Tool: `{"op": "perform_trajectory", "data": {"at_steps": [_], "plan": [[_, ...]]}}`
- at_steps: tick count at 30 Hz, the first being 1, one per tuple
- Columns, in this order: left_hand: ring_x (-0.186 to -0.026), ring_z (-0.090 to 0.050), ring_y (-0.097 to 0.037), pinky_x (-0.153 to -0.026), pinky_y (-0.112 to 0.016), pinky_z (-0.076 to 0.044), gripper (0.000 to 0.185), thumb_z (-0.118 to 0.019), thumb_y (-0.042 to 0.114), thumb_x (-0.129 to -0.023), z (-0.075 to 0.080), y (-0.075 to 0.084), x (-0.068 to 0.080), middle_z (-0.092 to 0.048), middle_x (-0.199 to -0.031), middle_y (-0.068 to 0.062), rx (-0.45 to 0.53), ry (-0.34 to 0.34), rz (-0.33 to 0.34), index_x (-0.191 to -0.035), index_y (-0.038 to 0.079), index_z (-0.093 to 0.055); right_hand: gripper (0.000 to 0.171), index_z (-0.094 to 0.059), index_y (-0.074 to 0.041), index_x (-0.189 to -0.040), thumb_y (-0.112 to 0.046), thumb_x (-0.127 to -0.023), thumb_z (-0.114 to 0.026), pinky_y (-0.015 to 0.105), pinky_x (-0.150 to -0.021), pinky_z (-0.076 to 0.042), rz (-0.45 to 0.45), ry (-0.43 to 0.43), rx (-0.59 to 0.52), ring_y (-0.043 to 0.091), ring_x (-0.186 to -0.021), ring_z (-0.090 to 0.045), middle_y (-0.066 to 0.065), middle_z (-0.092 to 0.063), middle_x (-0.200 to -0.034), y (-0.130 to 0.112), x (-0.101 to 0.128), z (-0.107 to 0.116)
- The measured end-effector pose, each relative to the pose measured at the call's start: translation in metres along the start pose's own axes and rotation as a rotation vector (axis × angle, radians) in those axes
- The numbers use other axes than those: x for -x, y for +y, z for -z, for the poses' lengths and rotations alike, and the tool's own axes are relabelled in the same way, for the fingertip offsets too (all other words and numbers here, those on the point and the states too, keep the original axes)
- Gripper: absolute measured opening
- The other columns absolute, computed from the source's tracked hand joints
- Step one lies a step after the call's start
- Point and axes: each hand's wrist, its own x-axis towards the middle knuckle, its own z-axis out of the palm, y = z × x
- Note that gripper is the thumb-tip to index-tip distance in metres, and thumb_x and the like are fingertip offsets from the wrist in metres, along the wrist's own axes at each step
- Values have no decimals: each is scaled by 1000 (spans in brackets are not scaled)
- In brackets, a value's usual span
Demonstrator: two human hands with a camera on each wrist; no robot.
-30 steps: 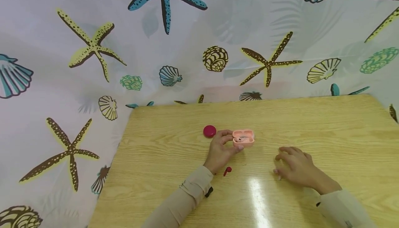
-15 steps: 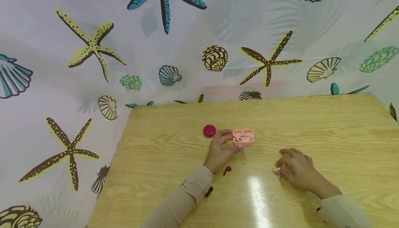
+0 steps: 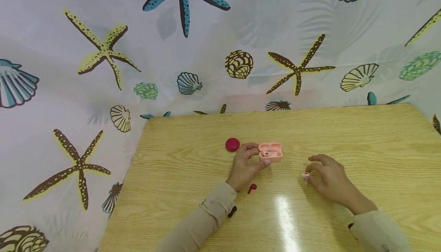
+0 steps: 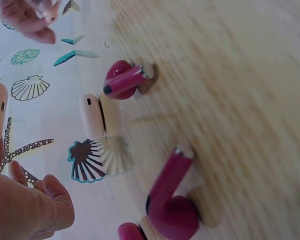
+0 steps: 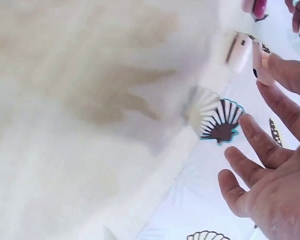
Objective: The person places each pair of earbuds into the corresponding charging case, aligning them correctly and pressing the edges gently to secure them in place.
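My left hand (image 3: 243, 166) grips a pink earbud case (image 3: 270, 159), its lid raised toward the back. One pink earbud (image 3: 265, 154) sits in the left slot. Off to the right, my right hand (image 3: 329, 179) pinches another pink earbud (image 3: 305, 175) between thumb and forefinger, stem downward; the other fingers are spread in the right wrist view. A crimson earbud (image 3: 253, 187) lies close to my left wrist. The left wrist view shows this crimson earbud (image 4: 172, 210) and a second crimson earbud (image 4: 124, 80), mostly hidden by my sleeve from the head.
Beyond my left hand lies a round crimson case (image 3: 232, 144). A pale pink rounded object (image 4: 92, 117) with a small dark slot stands on the table in the left wrist view. The wooden table (image 3: 179, 175) ends at a curtain (image 3: 213, 87) printed with shells and starfish.
My right hand has moved the pink earbud away from me and turned it, so it shows more clearly at the fingertips. The left hand and the pink case stay nearly still.
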Motion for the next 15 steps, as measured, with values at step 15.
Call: {"op": "perform_trajectory", "data": {"at_steps": [15], "plan": [[-123, -45, -22, -105, -43, -40, 30, -75, 20, -83, -3, 1, 0, -52, -127, -6, 17, -35, -6, -106, 2, -71, 23, -68, -2, -85, 3, -66, -79, 59, -87, -41, 111, 245, -122, 43, -109, -53, 24, -60, -113, -20, -51, 25]]}}
